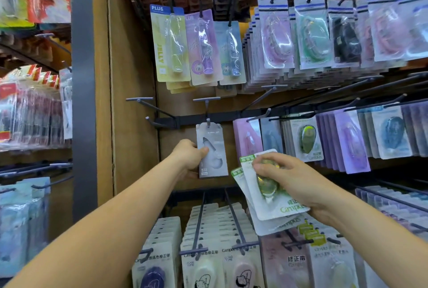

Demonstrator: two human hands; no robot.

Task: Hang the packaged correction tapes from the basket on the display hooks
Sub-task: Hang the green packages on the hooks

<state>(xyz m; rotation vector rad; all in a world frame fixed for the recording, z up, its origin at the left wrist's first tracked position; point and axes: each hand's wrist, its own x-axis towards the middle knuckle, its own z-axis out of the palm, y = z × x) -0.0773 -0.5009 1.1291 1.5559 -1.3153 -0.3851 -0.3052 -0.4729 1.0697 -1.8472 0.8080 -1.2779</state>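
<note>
**Grey pack on the hook, green packs in my other hand**

My left hand (191,155) pinches the grey correction tape pack (214,153) by its left edge, with the thumb on the front and the fingers behind. The top of the pack sits on the tip of a hook (207,111) in the middle row, near the left edge of the display board (134,102), just beside the lilac packs (245,137). My right hand (291,179) grips the green Campus correction tape packs (273,209), fanned out, low and to the right of the grey pack and apart from it.
</note>
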